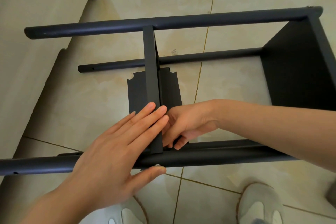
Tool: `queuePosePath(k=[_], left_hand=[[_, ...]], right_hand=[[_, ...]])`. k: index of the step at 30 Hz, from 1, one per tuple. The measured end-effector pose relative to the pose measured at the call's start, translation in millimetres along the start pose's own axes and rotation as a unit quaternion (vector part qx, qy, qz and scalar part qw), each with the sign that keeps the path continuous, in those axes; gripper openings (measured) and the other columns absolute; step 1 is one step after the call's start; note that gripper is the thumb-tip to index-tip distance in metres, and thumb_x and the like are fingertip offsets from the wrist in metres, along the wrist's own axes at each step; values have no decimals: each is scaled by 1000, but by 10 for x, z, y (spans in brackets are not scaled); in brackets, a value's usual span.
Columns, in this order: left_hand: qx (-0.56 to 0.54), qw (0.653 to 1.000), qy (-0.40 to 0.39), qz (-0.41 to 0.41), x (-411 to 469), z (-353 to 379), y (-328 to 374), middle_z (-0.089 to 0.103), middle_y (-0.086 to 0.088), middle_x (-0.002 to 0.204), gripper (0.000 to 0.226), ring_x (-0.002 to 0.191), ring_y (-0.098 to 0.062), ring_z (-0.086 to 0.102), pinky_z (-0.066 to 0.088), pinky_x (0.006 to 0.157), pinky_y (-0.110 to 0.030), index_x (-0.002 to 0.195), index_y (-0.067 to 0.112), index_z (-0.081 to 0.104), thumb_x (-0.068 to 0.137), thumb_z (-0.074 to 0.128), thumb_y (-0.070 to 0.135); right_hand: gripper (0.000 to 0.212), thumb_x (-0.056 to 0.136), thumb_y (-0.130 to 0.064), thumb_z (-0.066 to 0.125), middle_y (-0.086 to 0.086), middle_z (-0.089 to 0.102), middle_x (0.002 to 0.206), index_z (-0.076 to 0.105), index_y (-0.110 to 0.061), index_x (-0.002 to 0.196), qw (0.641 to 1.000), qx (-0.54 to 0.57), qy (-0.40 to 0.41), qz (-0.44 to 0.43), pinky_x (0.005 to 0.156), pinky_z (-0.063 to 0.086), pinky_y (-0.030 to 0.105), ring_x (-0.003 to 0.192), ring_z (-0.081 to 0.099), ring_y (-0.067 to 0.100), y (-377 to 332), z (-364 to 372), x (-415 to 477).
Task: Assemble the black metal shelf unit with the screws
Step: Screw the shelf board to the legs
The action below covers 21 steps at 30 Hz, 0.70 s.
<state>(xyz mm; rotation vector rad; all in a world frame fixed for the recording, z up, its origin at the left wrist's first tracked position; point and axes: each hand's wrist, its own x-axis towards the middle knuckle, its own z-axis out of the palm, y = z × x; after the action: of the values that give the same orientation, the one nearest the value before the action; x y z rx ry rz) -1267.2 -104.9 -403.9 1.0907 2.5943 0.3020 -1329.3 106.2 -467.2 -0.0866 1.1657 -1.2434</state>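
The black metal shelf unit lies on its side on the tiled floor. Its near tube leg (209,158) runs across the bottom and its far leg (163,22) across the top. A middle shelf panel (151,71) stands edge-on between them. My left hand (116,149) lies flat with straight fingers across the panel's near edge, its thumb under the near leg beside a silver screw head (157,165). My right hand (183,125) reaches behind the panel, fingers curled at the joint; whatever they hold is hidden. An end shelf (298,71) closes the right side.
A third tube leg (209,57) lies lower, near the floor. A loose black shelf panel (169,87) lies flat on the tiles. A beige sofa (36,42) with a round foot fills the left. My two grey shoes (260,205) stand at the bottom edge.
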Motion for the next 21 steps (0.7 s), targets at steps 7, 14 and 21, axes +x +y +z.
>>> queuePosePath(k=[7,14,21], left_hand=[[-2,1000,-2,-3,2,-4,4,20,9,168,83,155,-12,14,17,122,-29,159,19,29,92,49,63],[-9,1000,2,-3,3,-4,9,22,8,168,82,155,-12,15,19,121,-30,159,19,30,92,49,62],[-4,1000,0,0,1,1,3,22,8,168,83,155,-13,15,20,121,-32,159,18,30,92,50,63]], right_hand=[[20,97,-12,57,6,67,92,64,-3,113,1000,0,-3,17,82,48,31,82,58,18,-9,22,12],[12,96,-14,57,5,67,86,68,-8,96,999,-26,-6,29,81,48,31,77,59,16,0,27,30],[13,96,-10,57,4,69,85,67,-4,103,999,16,-35,19,87,50,33,79,61,17,16,13,-2]])
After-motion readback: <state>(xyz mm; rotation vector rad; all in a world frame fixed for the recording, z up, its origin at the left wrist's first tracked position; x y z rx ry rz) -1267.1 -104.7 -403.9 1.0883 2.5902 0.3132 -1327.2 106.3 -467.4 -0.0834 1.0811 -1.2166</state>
